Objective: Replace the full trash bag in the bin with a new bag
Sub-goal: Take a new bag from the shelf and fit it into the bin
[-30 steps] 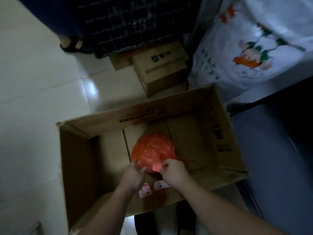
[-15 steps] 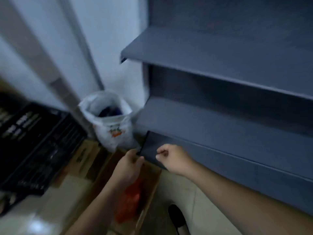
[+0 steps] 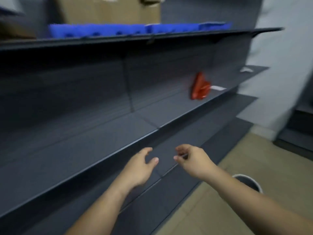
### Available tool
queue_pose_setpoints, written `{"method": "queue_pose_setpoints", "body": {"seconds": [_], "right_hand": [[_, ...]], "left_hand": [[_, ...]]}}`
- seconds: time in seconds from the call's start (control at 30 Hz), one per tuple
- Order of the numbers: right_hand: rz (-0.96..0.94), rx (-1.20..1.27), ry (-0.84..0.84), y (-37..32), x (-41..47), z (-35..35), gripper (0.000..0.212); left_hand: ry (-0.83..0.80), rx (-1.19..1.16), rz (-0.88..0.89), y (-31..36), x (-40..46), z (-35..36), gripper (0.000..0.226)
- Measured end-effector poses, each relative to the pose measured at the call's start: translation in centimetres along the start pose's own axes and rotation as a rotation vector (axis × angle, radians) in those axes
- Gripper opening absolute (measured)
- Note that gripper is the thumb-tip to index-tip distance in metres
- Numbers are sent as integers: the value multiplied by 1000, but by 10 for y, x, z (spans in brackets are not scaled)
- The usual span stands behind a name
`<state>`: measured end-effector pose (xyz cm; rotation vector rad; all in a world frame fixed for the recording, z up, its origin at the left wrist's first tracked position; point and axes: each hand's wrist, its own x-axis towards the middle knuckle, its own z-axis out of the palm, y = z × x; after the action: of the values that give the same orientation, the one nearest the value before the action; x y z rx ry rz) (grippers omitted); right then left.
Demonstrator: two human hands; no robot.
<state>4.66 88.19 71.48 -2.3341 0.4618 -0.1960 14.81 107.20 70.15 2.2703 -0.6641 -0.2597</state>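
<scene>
Head view: my left hand (image 3: 141, 167) and right hand (image 3: 191, 159) open, empty; red bags (image 3: 199, 87) beyond right hand look light, floppy, slippery; I'd pinch the bundle's middle.

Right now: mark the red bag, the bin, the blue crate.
red bag (image 3: 199, 87), head view, middle of crumpled plastic
bin (image 3: 254, 181), head view, right rim
blue crate (image 3: 135, 29), head view, front wall

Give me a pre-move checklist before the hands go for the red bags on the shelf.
1. Left hand free: ok, open and holding nothing.
2. Right hand free: cannot tell, fingers pinched, blurred.
3. Red plastic bags located: ok, on the middle shelf, to the right.
4. Path along the shelf clear: ok.
5. Bin nearby: ok, on the floor under the right forearm.
6. Bin emptied: cannot tell.
</scene>
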Motion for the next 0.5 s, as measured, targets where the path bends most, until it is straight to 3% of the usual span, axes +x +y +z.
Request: {"method": "queue_pose_setpoints", "body": {"seconds": [0.23,0.5], "right_hand": [[192,-13,237,158,26,-174,43],[257,-45,320,253,94,-267,46]], "left_hand": [[-187,-14,186,162,127,138,57],[-230,-35,164,231,232,218,62]]}}
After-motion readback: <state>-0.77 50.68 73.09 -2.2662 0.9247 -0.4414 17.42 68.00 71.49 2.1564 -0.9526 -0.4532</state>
